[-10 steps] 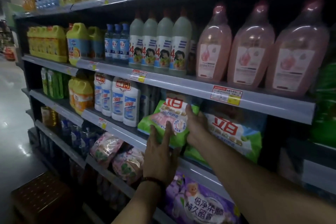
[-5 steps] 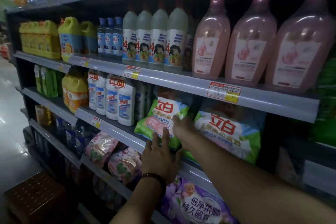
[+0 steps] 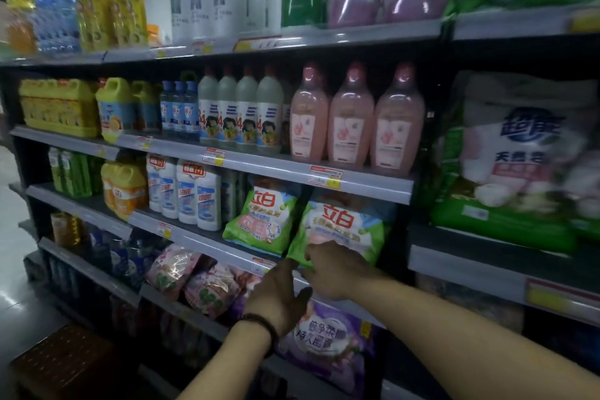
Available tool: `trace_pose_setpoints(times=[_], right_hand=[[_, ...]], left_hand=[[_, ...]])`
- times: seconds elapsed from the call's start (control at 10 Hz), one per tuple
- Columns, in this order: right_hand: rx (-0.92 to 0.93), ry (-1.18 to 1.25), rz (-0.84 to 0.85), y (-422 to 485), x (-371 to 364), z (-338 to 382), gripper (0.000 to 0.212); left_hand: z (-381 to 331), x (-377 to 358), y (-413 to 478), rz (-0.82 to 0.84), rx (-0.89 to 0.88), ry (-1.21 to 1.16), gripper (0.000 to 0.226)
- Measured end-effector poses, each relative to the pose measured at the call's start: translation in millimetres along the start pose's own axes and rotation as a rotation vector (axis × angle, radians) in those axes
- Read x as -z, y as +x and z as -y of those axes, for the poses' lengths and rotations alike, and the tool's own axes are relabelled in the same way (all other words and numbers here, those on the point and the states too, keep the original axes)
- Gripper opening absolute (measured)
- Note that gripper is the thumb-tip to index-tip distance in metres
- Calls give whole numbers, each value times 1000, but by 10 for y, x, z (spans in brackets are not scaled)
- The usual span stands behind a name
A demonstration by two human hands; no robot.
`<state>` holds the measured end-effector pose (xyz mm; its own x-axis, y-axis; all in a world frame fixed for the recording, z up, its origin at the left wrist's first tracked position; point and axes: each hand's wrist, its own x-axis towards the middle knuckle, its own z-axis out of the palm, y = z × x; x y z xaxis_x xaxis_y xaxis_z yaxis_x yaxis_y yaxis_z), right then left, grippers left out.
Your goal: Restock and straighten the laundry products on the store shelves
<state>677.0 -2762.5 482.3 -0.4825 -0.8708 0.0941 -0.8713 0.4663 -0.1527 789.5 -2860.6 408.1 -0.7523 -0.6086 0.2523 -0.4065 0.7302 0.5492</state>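
Note:
Two green-and-white detergent powder bags stand side by side on the third shelf. The left bag stands upright with nothing touching it. My right hand grips the lower left corner of the right bag, fingers curled over its bottom edge. Just below and left of it is my left hand, with a dark wrist band. Its fingers are straight and reach up to the shelf's front rail under the bags, holding nothing.
Pink bottles and white bleach bottles line the shelf above. White bottles stand left of the bags. A purple bag and pink pouches lie on the shelf below. A big white-green bag sits at right. A brown stool stands on the floor.
Both hands left the left bag and moved right and down. My right hand now grips the right bag's corner. The view pulled back and up, showing the top shelf.

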Motion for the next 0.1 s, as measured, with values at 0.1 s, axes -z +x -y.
trace_pose_setpoints(times=[0.1], right_hand=[[-61, -44, -10, -462, 156, -159, 42]], left_hand=[[-312, 71, -179, 63, -62, 93, 48]])
